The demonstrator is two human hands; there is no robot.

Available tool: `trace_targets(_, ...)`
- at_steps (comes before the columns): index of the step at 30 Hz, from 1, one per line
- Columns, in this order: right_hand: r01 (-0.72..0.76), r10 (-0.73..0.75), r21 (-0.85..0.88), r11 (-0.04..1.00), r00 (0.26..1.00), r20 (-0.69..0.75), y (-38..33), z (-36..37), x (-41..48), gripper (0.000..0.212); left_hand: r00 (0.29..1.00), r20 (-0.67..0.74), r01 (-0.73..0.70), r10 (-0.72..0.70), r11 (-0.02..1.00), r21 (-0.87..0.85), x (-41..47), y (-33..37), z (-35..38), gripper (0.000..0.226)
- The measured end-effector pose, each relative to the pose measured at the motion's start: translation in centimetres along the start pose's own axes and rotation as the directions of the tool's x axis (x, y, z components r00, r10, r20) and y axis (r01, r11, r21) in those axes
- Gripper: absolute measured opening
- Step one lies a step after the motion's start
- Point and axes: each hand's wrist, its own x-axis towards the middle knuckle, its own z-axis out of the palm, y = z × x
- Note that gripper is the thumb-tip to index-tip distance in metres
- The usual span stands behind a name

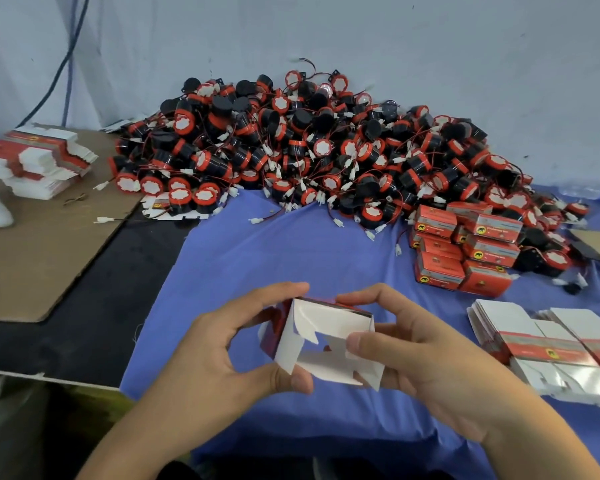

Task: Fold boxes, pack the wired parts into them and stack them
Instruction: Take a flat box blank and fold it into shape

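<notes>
At lower centre, left hand (222,344) and right hand (426,355) both grasp a half-folded box (326,344), seemingly empty.

A blue cloth (291,258) is covering part of the black tabletop (94,317). A brown cardboard sheet (42,258) is lying at the left, and dark cables (71,46) are hanging down the pale wall (430,46).

Half-folded box (326,341), open flaps up.

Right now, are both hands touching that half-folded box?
Touching. The head view shows the left hand pinching the box at its left edge, the right hand holding its right side.
</notes>
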Motion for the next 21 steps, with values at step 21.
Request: trace_targets(21,0.003,0.013,-0.079,0.997,0.979,0.205,0.6,-0.7,-2.0,0.048,0.974,-0.157,0.129,-0.163,0.969,-0.211,-0.2,-0.3,1.4,0.045)
